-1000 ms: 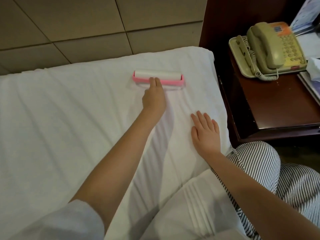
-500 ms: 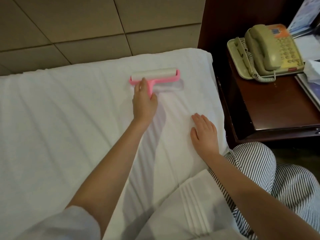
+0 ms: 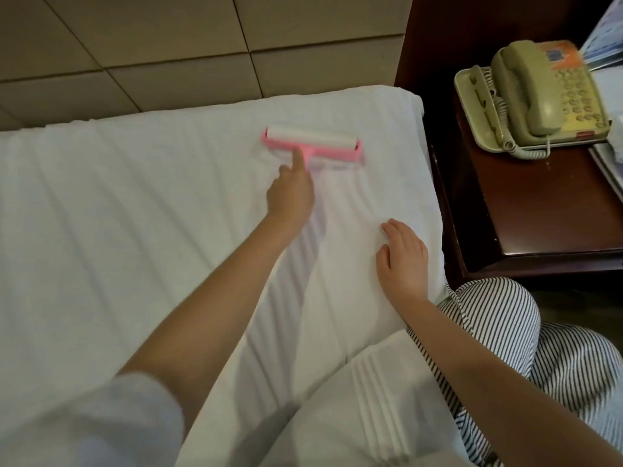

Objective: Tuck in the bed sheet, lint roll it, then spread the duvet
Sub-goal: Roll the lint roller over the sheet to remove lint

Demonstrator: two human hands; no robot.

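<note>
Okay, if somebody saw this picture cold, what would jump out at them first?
The pink lint roller stands out against the white bed sheet near the bed's far edge, its handle gripped by the left hand. The right hand rests on the sheet by its right edge, and a beige telephone sits on the dark nightstand alongside.

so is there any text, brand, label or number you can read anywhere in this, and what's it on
No text here is legible.
Telephone keypad: the keys carry markings, too blurred to read.
Orange and blue label on the telephone: its print is too blurred to read.
Papers at the right edge: blurred, nothing can be read.
Lint roller and bed sheet: no text shows.
</note>
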